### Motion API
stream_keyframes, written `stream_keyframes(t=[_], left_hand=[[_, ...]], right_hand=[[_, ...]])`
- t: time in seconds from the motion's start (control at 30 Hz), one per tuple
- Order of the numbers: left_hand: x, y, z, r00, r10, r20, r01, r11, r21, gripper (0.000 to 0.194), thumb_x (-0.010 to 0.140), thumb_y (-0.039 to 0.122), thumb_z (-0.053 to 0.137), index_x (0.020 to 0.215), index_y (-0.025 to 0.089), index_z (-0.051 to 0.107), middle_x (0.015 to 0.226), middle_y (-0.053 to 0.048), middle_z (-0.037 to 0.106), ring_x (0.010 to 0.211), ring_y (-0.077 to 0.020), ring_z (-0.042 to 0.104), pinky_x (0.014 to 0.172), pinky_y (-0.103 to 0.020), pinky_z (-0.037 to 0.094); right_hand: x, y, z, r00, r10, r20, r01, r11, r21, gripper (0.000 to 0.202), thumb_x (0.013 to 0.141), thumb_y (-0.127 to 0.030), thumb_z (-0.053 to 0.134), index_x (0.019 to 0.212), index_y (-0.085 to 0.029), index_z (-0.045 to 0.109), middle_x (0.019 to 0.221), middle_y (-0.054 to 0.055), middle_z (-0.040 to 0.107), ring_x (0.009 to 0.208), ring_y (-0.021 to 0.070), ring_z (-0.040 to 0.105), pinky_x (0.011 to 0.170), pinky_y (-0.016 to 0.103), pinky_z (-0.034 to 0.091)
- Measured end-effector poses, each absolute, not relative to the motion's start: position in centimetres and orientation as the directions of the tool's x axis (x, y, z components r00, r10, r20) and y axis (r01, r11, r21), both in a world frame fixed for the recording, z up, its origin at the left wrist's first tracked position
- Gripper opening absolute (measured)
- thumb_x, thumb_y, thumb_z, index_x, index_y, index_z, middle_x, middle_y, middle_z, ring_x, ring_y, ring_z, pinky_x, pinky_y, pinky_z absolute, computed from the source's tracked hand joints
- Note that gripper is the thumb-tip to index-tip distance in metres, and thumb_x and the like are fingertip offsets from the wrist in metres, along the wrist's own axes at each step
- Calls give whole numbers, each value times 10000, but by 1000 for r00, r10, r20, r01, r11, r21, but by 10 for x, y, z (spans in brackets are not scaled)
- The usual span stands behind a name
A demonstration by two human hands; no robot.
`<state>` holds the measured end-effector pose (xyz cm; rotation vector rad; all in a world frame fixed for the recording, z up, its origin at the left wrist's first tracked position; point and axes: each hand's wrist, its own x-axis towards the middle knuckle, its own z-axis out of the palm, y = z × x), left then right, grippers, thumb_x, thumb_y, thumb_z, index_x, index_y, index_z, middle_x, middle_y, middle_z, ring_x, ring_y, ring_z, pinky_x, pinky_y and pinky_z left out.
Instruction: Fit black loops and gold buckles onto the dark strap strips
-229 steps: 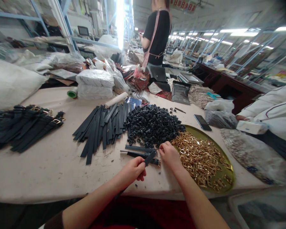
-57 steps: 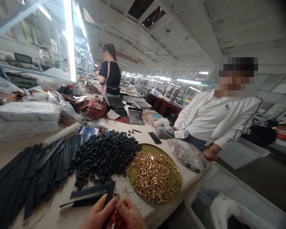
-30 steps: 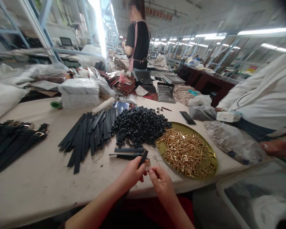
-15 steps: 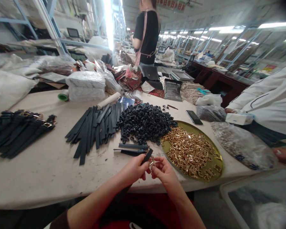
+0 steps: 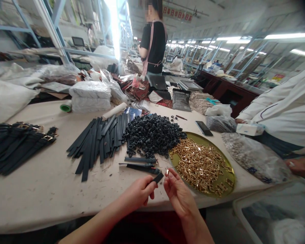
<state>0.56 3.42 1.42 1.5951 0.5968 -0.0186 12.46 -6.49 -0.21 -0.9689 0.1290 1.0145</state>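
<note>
1. The pale table (image 5: 45,189) spans the view and bears everything below except the hands and what they hold.
2. The round, gold-toned tray (image 5: 230,190) lies to the right of the hands, with a heap of gold buckles (image 5: 198,162) spread over most of it.
3. The bundle of buckled straps (image 5: 17,145) lies at the far left of the table, well apart from the hands.
4. The fan of flat dark straps (image 5: 98,140) lies left of centre, beyond the left forearm.
5. The heap of small black loops (image 5: 154,134) sits between that fan and the tray, its right side meeting the tray's edge.
6. The left hand (image 5: 142,191) is closed, thumb against bent fingers, around the dark strap.
7. The right hand (image 5: 176,191) is raised near the tray; its thumb and forefinger pinch a single buckle, with the other fingers loosely curled.
8. The dark strap (image 5: 158,177) lies between the left thumb and fingers. Its short end sticks out past them toward the right hand; the grip hides its middle.
9. The single buckle (image 5: 167,172) is at the tips of the right thumb and forefinger, just beside the strap's end but apart from it. The fingertips partly cover it.
</note>
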Motion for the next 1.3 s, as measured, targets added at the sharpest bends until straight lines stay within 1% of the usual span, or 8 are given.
stream_keyframes(t=[0.17,0.3,0.47,0.6,0.73,0.93,1.2,1.3], left_hand=[[0,38,20,890,369,-267,383,-290,877,285,832,367,352,716,176,529,576,42,497,478,-81,427,458,-183,289],[3,38,23,904,378,-199,351,-393,850,281,830,329,360,668,175,530,599,27,517,560,-101,443,512,-203,276],[-1,36,27,875,350,-333,435,-270,859,269,815,327,366,657,172,518,522,50,452,495,-101,411,483,-204,275],[-5,35,28,877,374,-301,375,-143,916,278,821,395,387,754,165,527,583,49,510,543,-92,435,532,-196,323],[-5,34,17,870,321,-374,390,17,921,338,797,496,412,784,169,496,542,65,495,417,-63,373,407,-177,277],[-1,34,6,877,257,-405,353,227,908,267,776,434,456,765,167,455,589,51,535,401,-53,404,358,-153,318],[-6,35,7,842,280,-461,417,204,886,204,747,366,472,726,164,457,580,58,529,392,-47,383,369,-163,285],[-7,34,2,804,330,-496,480,134,867,209,743,382,458,715,175,444,518,71,490,381,-59,337,367,-181,242]], right_hand=[[106,-64,-1,438,676,-593,-862,129,-490,357,554,-145,764,877,-196,622,744,-42,641,568,27,593,553,111,517],[91,-66,-3,521,679,-518,-760,91,-644,269,592,-208,746,823,-177,611,681,-52,614,498,17,542,486,112,484],[98,-66,1,636,603,-481,-683,150,-715,268,578,-241,750,767,-195,566,669,-72,577,485,16,505,478,121,461],[93,-67,-2,608,659,-442,-617,42,-786,262,626,-295,712,802,-189,549,678,-57,553,496,29,469,479,150,428],[82,-72,-11,636,684,-356,-472,-21,-881,252,689,-360,643,821,-170,542,647,-42,529,524,53,448,509,179,406],[85,-77,-12,576,743,-340,-396,-109,-912,234,740,-386,568,842,-177,540,640,-32,545,555,85,480,563,220,416],[82,-78,-11,618,731,-289,-239,-176,-955,252,737,-393,559,850,-170,524,689,-13,565,603,106,508,595,234,430],[82,-79,-15,667,718,-201,-44,-231,-972,221,770,-389,509,807,-172,525,644,-14,542,596,119,509,587,245,428]])
